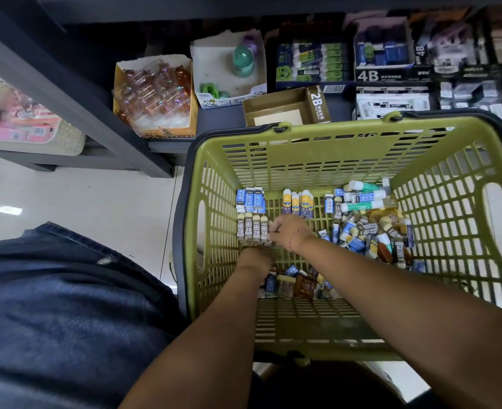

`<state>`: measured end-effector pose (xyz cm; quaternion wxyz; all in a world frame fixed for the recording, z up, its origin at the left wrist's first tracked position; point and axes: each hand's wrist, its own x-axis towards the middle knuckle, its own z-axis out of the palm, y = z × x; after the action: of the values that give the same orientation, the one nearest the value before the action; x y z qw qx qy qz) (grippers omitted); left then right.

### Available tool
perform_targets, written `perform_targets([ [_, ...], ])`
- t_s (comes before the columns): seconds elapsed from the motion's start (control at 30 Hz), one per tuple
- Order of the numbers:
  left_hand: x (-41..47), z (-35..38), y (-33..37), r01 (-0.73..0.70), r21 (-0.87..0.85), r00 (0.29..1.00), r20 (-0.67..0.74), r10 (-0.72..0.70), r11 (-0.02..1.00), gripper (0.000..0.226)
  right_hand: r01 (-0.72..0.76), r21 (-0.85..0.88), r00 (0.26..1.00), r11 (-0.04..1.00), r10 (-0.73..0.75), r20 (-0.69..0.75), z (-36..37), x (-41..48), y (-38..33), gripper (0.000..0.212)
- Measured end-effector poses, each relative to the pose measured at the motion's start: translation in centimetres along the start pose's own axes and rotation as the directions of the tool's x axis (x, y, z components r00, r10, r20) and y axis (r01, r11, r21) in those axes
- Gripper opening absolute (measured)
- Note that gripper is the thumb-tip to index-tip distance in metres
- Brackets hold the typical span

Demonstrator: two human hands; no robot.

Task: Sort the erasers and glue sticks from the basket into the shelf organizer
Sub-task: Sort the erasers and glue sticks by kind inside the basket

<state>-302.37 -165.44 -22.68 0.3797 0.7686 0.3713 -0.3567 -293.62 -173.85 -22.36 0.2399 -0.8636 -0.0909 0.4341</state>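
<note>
A green basket (302,137) stands on the floor before the shelf. On its bottom lie sorted rows: brown 2B erasers (252,228), blue erasers (250,198) and yellow-blue erasers (298,202). Glue sticks (364,196) lie at the far right above a loose pile of erasers (370,237). My right hand (288,230) has its fingers curled against the right end of the 2B row. My left hand (257,256) sits just below that row, its fingers hidden under the right wrist. An open brown 2B box (276,109) waits on the shelf.
On the dark shelf (220,116) stand an orange box of clear trinkets (155,93), a white box with a green bottle (229,69), a glue stick box (311,63) and 4B eraser boxes (391,75). A white basket (22,125) sits at left. My knee (52,305) is beside the basket.
</note>
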Motion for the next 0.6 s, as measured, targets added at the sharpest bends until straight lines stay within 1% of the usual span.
perform_targets([
  [0.03, 0.1, 0.0, 0.1, -0.067, 0.112, 0.998, 0.026, 0.064, 0.991, 0.032, 0.017, -0.042, 0.999, 0.999, -0.015, 0.040, -0.1, 0.0, 0.2, 0.024],
  [0.1, -0.5, -0.2, 0.3, -0.147, 0.167, 0.982, 0.141, 0.124, 0.975, 0.030, 0.044, -0.180, 0.983, 0.983, -0.010, 0.185, -0.5, -0.3, 1.2, 0.029],
  [0.17, -1.5, -0.5, 0.7, -0.246, 0.234, 0.941, 0.289, 0.174, 0.941, 0.037, 0.120, -0.309, 0.923, 0.944, 0.008, 0.385, -1.4, -1.6, 2.4, 0.031],
  [0.2, -2.0, -0.6, 0.9, -0.257, 0.261, 0.922, 0.353, 0.156, 0.930, 0.042, 0.163, -0.332, 0.884, 0.929, 0.012, 0.467, -1.9, -2.3, 3.0, 0.031],
  [0.27, -2.5, -0.6, 1.0, -0.262, 0.265, 0.900, 0.413, 0.136, 0.928, 0.051, 0.225, -0.326, 0.828, 0.918, -0.003, 0.561, -2.8, -3.9, 3.9, 0.037],
  [0.33, -3.1, -0.6, 1.5, -0.289, 0.278, 0.882, 0.448, 0.143, 0.916, 0.050, 0.251, -0.323, 0.801, 0.912, -0.008, 0.598, -3.3, -5.1, 4.4, 0.050],
  [0.4, -3.2, -0.5, 1.5, -0.313, 0.305, 0.878, 0.454, 0.152, 0.899, 0.044, 0.254, -0.320, 0.792, 0.913, -0.006, 0.611, -3.4, -5.6, 4.7, 0.054],
  [0.5, -3.2, -0.2, 1.0, -0.285, 0.235, 0.870, 0.470, 0.148, 0.929, 0.041, 0.256, -0.324, 0.779, 0.911, 0.004, 0.627, -3.5, -6.1, 5.0, 0.050],
  [0.6, -3.2, -0.3, 0.9, -0.198, 0.108, 0.877, 0.463, 0.127, 0.974, 0.042, 0.226, -0.285, 0.767, 0.931, 0.010, 0.642, -3.7, -6.4, 5.3, 0.046],
])
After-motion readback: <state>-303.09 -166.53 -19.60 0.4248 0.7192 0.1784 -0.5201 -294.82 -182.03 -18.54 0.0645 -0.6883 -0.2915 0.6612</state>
